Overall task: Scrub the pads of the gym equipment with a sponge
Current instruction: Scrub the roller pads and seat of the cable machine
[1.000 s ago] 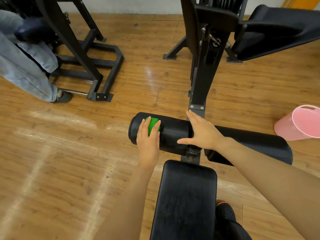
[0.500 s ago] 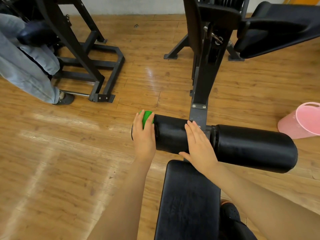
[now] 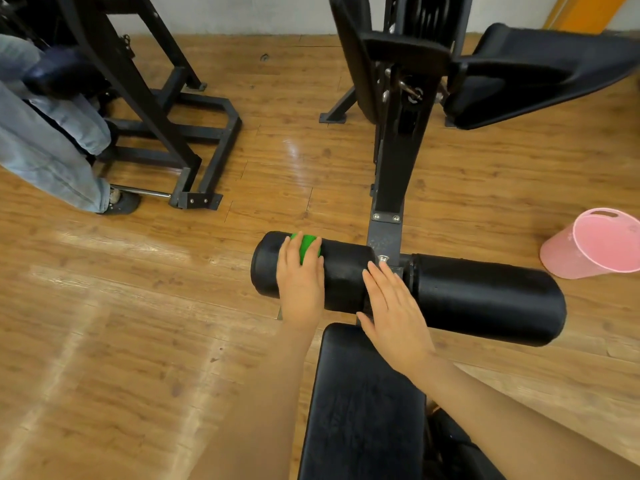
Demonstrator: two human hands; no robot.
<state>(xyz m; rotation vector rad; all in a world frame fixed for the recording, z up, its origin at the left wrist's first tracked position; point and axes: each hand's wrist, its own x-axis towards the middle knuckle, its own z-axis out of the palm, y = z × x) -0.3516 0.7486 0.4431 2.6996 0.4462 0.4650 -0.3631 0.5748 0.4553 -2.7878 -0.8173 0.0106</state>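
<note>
Under your left hand (image 3: pixel 300 284) lies a green sponge (image 3: pixel 307 248), pressed against the top of the left roller pad (image 3: pixel 341 278) of a black gym machine. Your fingers curl over the sponge and hold it to the pad, with only its far edge showing past your fingertips. Your right hand (image 3: pixel 394 311) lies flat and open, fingers straight, on the inner end of the same pad, beside the metal joint in the middle. Just past your right hand, the right roller pad (image 3: pixel 485 299) stretches away to the right, wide and shiny black. Below both hands, nearest to you, is the padded bench (image 3: pixel 363 403) of the machine, black with a creased surface. Beyond your hands an upright black post (image 3: pixel 398 161) rises from the joint towards weight plates. Beyond your right hand, further off, is a large angled black seat pad (image 3: pixel 540 74). To the right of your right hand, well apart, a pink plastic bucket (image 3: pixel 595 244) lies tipped on the wooden floor (image 3: pixel 121 341), which is glossy with pale streaks of reflected light. Far to the left of your left hand stands another black machine frame (image 3: pixel 166 126), with a person's legs in pale jeans (image 3: pixel 45 147) beside it.
</note>
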